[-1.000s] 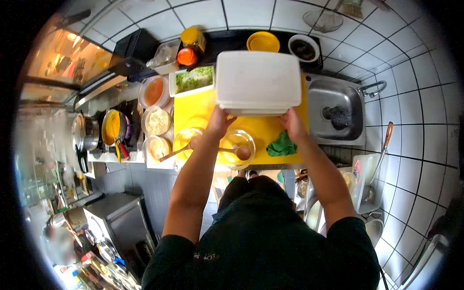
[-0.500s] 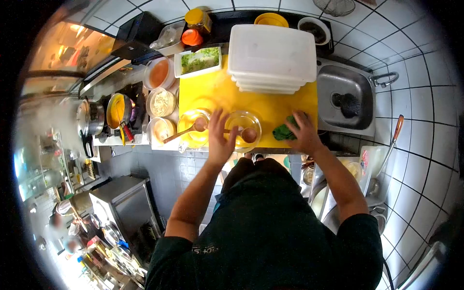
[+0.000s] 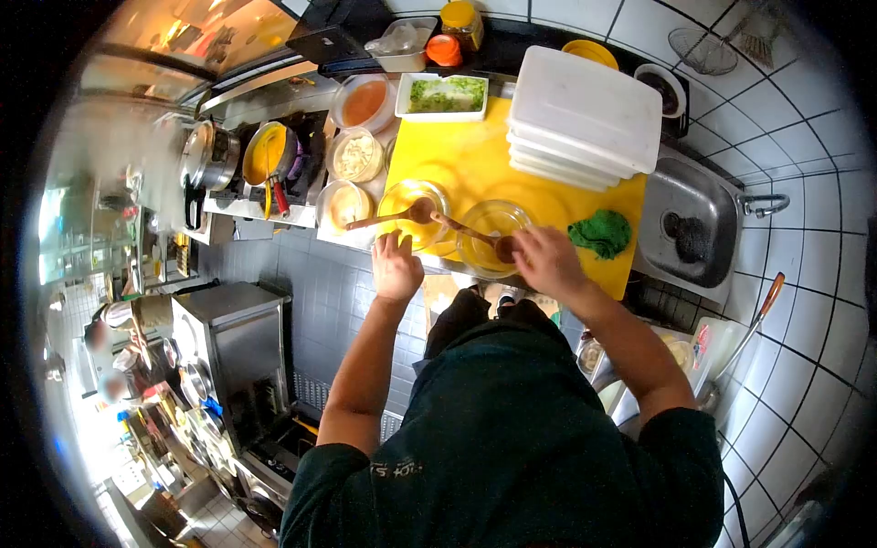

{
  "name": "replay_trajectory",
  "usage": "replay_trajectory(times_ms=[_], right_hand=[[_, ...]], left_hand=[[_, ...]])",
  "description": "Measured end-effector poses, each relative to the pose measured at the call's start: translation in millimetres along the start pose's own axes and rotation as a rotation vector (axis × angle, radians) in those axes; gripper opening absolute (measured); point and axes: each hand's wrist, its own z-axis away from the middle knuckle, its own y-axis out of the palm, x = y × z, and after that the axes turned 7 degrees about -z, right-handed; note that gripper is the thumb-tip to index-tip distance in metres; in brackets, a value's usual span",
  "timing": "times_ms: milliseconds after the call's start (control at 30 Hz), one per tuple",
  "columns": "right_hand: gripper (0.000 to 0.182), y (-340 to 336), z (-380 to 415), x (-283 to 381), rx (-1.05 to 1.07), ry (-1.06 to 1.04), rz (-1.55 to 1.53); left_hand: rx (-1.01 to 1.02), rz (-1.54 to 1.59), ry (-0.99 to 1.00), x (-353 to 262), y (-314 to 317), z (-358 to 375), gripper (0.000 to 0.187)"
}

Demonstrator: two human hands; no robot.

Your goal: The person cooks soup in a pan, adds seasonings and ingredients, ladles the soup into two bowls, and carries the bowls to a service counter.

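My left hand (image 3: 396, 267) is at the front of the board, fingers loosely bent and apart, fingertips just below a wooden spoon (image 3: 388, 219). That spoon lies across the left glass bowl (image 3: 437, 239). My right hand (image 3: 553, 262) is open at the right side of the second glass bowl (image 3: 493, 212), its fingers close to the head of another wooden spoon (image 3: 470, 230) resting across that bowl. To the right of this hand, a crumpled green cloth (image 3: 600, 234) lies on the yellow cutting board (image 3: 475, 151).
Stacked white lidded containers (image 3: 585, 110) stand at the board's back right, beside a steel sink (image 3: 690, 219). A tray of chopped greens (image 3: 443, 96) and several tubs, one holding white pieces (image 3: 356, 156), line the left. A pan (image 3: 267, 153) sits on the stove.
My right hand has left the green cloth and moved left to the second bowl. My left hand has drawn back from over the bowls to the front edge. The camera view has shifted.
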Motion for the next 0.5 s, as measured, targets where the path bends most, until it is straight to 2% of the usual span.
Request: replay_trajectory(times_ms=[33, 133, 167, 233, 300, 400, 433, 500], right_hand=[[0.037, 12.2, -15.5, 11.9, 0.105, 0.083, -0.016], [0.024, 41.0, -50.9, 33.7, 0.222, 0.267, -0.021], [0.023, 56.8, -54.9, 23.6, 0.221, 0.260, 0.011], [0.021, 99.5, -56.0, -3.1, 0.218, 0.252, 0.076], [0.021, 110.2, -57.0, -10.2, 0.165, 0.313, 0.036], [0.024, 97.0, -56.4, -7.4, 0.137, 0.415, -0.090], [0.025, 82.7, -56.8, 2.2, 0.134, 0.452, -0.146], [0.032, 59.4, -50.2, 20.4, -0.110, 0.375, 0.009]], left_hand=[[-0.036, -0.023, 0.005, 4.6, 3.3, -3.0, 0.035], [-0.074, -0.082, 0.030, 22.5, 18.6, -24.4, 0.036], [-0.075, -0.101, 0.036, 30.0, 24.2, -33.1, 0.036], [0.124, -0.132, 0.116, 43.4, 31.5, -48.8, 0.035], [0.360, -0.144, 0.214, 54.1, 37.7, -60.7, 0.034], [0.419, -0.178, 0.395, 66.6, 47.3, -78.2, 0.033], [0.330, -0.145, 0.431, 68.6, 53.7, -77.3, 0.033], [0.149, -0.084, 0.500, 78.3, 67.1, -73.4, 0.033]])
